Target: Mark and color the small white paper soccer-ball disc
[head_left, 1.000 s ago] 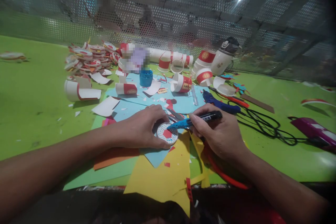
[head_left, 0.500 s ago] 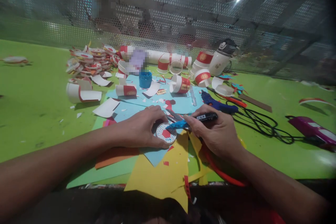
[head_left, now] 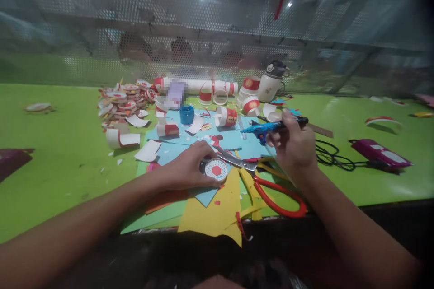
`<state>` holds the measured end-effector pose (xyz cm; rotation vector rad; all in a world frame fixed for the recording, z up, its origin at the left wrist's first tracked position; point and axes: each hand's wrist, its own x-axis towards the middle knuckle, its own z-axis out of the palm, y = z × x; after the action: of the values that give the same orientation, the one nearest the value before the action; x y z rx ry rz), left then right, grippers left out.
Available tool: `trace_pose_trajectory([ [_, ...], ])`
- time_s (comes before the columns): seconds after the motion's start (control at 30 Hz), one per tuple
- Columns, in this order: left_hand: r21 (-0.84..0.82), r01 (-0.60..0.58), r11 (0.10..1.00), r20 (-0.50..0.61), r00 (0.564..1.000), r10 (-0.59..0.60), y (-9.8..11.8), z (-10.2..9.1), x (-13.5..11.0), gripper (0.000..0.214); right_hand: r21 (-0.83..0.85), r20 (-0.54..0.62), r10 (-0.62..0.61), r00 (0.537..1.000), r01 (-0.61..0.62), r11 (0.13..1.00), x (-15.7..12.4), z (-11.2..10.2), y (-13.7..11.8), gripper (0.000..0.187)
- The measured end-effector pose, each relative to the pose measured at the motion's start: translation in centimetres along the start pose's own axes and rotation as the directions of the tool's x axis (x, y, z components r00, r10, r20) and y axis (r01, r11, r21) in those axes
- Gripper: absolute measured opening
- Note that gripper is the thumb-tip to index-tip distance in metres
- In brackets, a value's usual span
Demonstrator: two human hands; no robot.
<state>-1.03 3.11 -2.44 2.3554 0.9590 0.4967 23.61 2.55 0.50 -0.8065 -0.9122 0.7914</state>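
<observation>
Between the thumb and fingers of my left hand (head_left: pixel 190 165) is a small round white disc (head_left: pixel 216 170), with a red centre and blue dots around it. My right hand (head_left: pixel 296 144) grips a black marker pen (head_left: pixel 274 126) whose front end is coated in blue. The pen's tip points left, raised and apart from the disc. Scissors with red handles (head_left: pixel 278 203) lie between my hands, their blades close to the disc. Under them are yellow paper (head_left: pixel 210 216) and light blue paper (head_left: pixel 172 146). Beyond my left hand stands a jar of blue paint (head_left: pixel 186 115).
A pile of red and white discs (head_left: pixel 125 99) sits back left. Cut paper cups (head_left: pixel 226 117) and scraps are scattered ahead. A white bottle (head_left: pixel 269 86) stands at the back. Right of my hand lie a black cable (head_left: pixel 330 156) and a purple device (head_left: pixel 379 153). A mesh screen (head_left: pixel 203 49) borders the table.
My right hand has lifted the marker pen off the disc and moved it right and away, uncovering the scissors. My left hand still holds the disc. The view has shifted.
</observation>
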Motion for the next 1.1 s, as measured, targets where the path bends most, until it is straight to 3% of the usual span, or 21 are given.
trace_pose_trajectory([
  [0.23, 0.058, -0.006, 0.998, 0.052, 0.999, 0.003, -0.1, 0.0, 0.1, 0.045, 0.063, -0.008, 0.138, 0.99, -0.137, 0.989, 1.6, -1.0, 0.4, 0.036],
  [0.4, 0.088, -0.014, 0.996, 0.061, 0.998, 0.009, 0.3, -0.2, 0.0, 0.05, 0.067, 0.008, 0.209, 0.978, -0.209, 0.976, 2.3, -1.5, 1.3, 0.025],
  [0.6, 0.087, -0.028, 0.996, 0.047, 0.999, 0.024, 0.3, -0.2, -0.2, 0.057, -0.059, 0.05, 0.227, 0.973, -0.224, 0.973, 2.7, -1.9, 1.9, 0.019],
  [0.7, 0.078, -0.034, 0.996, 0.041, 0.999, 0.031, 0.2, 0.0, -0.3, 0.055, -0.172, 0.082, 0.221, 0.972, -0.205, 0.964, 3.6, -1.0, 1.2, 0.018],
  [0.8, 0.067, -0.039, 0.997, 0.032, 0.999, 0.037, 0.0, 0.1, -0.3, 0.048, -0.309, 0.142, 0.203, 0.969, -0.152, 0.939, 5.2, 1.8, 0.2, 0.02],
  [0.9, 0.06, -0.044, 0.997, 0.016, 0.999, 0.043, -0.1, 0.3, -0.2, 0.048, -0.461, 0.231, 0.194, 0.953, -0.068, 0.885, 7.3, 6.8, 0.3, 0.022],
  [1.0, 0.058, -0.044, 0.997, 0.003, 0.999, 0.043, -0.1, 0.3, -0.2, 0.049, -0.609, 0.305, 0.22, 0.927, 0.012, 0.793, 9.0, 12.4, 2.1, 0.024],
  [1.1, 0.062, -0.041, 0.997, 0.001, 0.999, 0.041, -0.2, 0.3, -0.2, 0.048, -0.728, 0.338, 0.266, 0.903, 0.072, 0.681, 10.0, 16.6, 4.7, 0.027],
])
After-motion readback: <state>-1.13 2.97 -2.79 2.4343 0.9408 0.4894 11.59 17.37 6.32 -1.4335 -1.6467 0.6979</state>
